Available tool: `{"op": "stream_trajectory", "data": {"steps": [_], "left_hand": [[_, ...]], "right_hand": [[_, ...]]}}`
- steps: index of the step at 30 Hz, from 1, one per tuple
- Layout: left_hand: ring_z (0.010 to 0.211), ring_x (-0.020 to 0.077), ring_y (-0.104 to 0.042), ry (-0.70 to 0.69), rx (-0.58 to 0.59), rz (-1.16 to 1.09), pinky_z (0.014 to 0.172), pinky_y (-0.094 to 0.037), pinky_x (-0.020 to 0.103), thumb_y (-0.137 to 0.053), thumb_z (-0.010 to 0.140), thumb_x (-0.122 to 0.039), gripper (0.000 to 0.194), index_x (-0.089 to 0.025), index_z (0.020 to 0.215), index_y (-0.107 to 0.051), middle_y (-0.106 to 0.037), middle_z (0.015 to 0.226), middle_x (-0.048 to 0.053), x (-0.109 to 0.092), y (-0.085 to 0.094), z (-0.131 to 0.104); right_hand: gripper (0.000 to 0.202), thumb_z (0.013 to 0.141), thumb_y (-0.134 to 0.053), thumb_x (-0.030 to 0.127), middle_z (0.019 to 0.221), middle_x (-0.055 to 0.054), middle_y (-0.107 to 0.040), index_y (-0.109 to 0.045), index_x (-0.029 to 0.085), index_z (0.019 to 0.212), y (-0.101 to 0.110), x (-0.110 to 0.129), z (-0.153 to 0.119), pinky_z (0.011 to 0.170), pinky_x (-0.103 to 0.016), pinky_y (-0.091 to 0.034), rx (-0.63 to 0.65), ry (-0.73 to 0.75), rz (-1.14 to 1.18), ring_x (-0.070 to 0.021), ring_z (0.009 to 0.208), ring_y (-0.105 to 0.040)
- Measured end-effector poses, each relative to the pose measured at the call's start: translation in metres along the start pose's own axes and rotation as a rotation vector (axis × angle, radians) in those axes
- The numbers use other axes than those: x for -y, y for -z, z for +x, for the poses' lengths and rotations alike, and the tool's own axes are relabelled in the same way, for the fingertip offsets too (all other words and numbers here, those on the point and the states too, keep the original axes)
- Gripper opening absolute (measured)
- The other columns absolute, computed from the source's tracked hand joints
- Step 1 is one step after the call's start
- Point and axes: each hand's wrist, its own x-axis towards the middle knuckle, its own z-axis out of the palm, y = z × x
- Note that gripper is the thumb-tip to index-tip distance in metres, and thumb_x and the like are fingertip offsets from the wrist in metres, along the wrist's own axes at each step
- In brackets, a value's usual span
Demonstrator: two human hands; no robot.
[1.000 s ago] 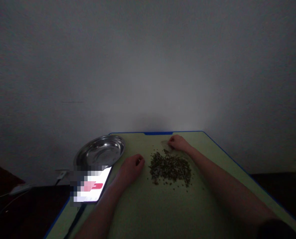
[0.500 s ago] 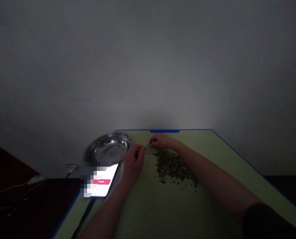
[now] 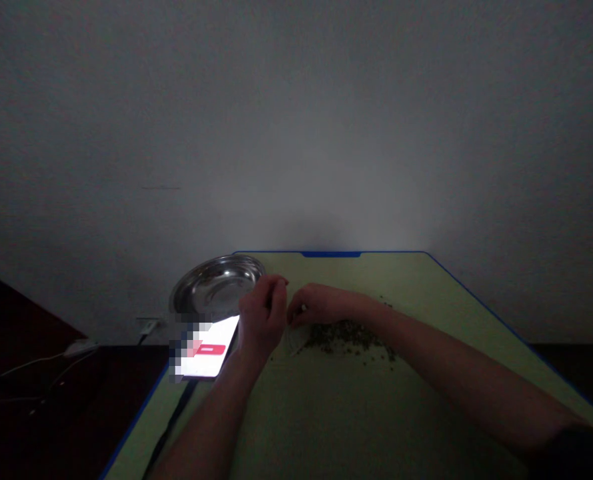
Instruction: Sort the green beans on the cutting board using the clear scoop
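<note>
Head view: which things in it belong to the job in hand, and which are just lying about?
In use:
small dark bits
thin pale piece at the right hand

Seemingly lying about:
lit phone
black strap
metal bowl, though possibly part of the job

The right hand holds a clear sheet at the left edge of dark bits on the surface; the left hand, fingers curled, is beside a bowl and lit phone.
</note>
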Motion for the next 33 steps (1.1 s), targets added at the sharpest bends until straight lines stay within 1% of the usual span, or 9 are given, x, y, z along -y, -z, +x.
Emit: {"op": "stream_trajectory", "data": {"steps": [3, 6, 9, 14, 17, 20, 25, 30, 33], "left_hand": [[0.045, 0.0075, -0.050, -0.062, -0.042, 0.019, 0.047, -0.036, 0.019, -0.046, 0.091, -0.029, 0.021, -0.016, 0.084, -0.061, -0.056, 0.054, -0.004, 0.002, 0.004, 0.002], [0.047, 0.0078, -0.053, -0.094, -0.079, 0.032, 0.048, -0.038, 0.019, -0.046, 0.091, -0.029, 0.021, -0.016, 0.085, -0.061, -0.060, 0.059, -0.002, 0.004, 0.005, 0.004], [0.046, 0.0077, -0.052, -0.096, -0.079, 0.035, 0.049, -0.039, 0.020, -0.046, 0.092, -0.029, 0.021, -0.016, 0.085, -0.061, -0.059, 0.059, -0.002, 0.006, 0.006, 0.005], [0.051, 0.0092, -0.055, -0.103, -0.071, 0.079, 0.051, -0.040, 0.021, -0.047, 0.090, -0.027, 0.019, -0.016, 0.083, -0.061, -0.062, 0.061, -0.001, 0.006, 0.007, 0.005], [0.052, 0.0094, -0.056, -0.092, -0.056, 0.099, 0.052, -0.041, 0.021, -0.047, 0.090, -0.026, 0.019, -0.017, 0.083, -0.061, -0.064, 0.063, -0.001, 0.004, 0.009, 0.005], [0.050, 0.0089, -0.053, -0.068, -0.042, 0.088, 0.051, -0.039, 0.021, -0.047, 0.091, -0.026, 0.018, -0.017, 0.084, -0.061, -0.060, 0.060, -0.002, 0.003, 0.009, 0.005], [0.046, 0.0082, -0.050, -0.102, -0.025, 0.086, 0.049, -0.037, 0.020, -0.047, 0.090, -0.024, 0.017, -0.017, 0.081, -0.060, -0.054, 0.055, -0.004, 0.003, 0.007, 0.005], [0.045, 0.0082, -0.047, -0.121, -0.003, 0.101, 0.047, -0.034, 0.020, -0.048, 0.089, -0.024, 0.018, -0.016, 0.077, -0.060, -0.053, 0.054, -0.004, 0.003, 0.003, 0.005], [0.044, 0.0086, -0.047, -0.106, 0.034, 0.108, 0.047, -0.034, 0.020, -0.048, 0.088, -0.025, 0.019, -0.017, 0.076, -0.060, -0.053, 0.053, -0.004, 0.004, 0.001, 0.005]], "right_hand": [[0.018, 0.081, -0.068, 0.023, 0.079, -0.001, -0.075, -0.078, 0.021, 0.096, 0.002, 0.006, -0.007, 0.065, -0.022, -0.043, -0.003, 0.015, 0.013, -0.0126, 0.067, -0.062], [0.019, 0.085, -0.065, 0.023, 0.087, -0.003, -0.076, -0.076, 0.019, 0.099, 0.005, 0.007, -0.007, 0.068, -0.023, -0.044, -0.072, -0.003, 0.013, -0.0136, 0.072, -0.063], [0.019, 0.086, -0.064, 0.023, 0.092, -0.005, -0.076, -0.075, 0.018, 0.101, 0.002, 0.009, -0.001, 0.071, -0.024, -0.045, -0.122, -0.020, 0.004, -0.0150, 0.077, -0.064], [0.020, 0.086, -0.064, 0.025, 0.094, -0.009, -0.076, -0.076, 0.016, 0.099, -0.014, 0.020, 0.015, 0.072, -0.027, -0.045, -0.088, 0.000, -0.013, -0.0190, 0.082, -0.066], [0.022, 0.084, -0.065, 0.028, 0.093, -0.009, -0.075, -0.076, 0.016, 0.099, -0.023, 0.029, 0.016, 0.071, -0.028, -0.045, -0.052, 0.019, -0.012, -0.0204, 0.081, -0.066], [0.023, 0.083, -0.065, 0.026, 0.091, -0.008, -0.076, -0.076, 0.016, 0.100, -0.026, 0.037, 0.007, 0.071, -0.026, -0.046, -0.007, 0.053, 0.004, -0.0182, 0.079, -0.066], [0.021, 0.084, -0.062, 0.017, 0.094, -0.004, -0.076, -0.076, 0.019, 0.100, -0.023, 0.044, -0.018, 0.076, -0.025, -0.046, 0.062, 0.115, 0.016, -0.0156, 0.079, -0.066], [0.019, 0.086, -0.064, 0.021, 0.089, -0.004, -0.073, -0.077, 0.019, 0.100, -0.019, 0.044, -0.044, 0.074, -0.024, -0.045, 0.096, 0.156, -0.007, -0.0146, 0.075, -0.062], [0.018, 0.086, -0.066, 0.020, 0.086, -0.005, -0.071, -0.077, 0.018, 0.100, -0.017, 0.043, -0.058, 0.074, -0.023, -0.044, 0.114, 0.146, -0.007, -0.0143, 0.075, -0.061]]}}
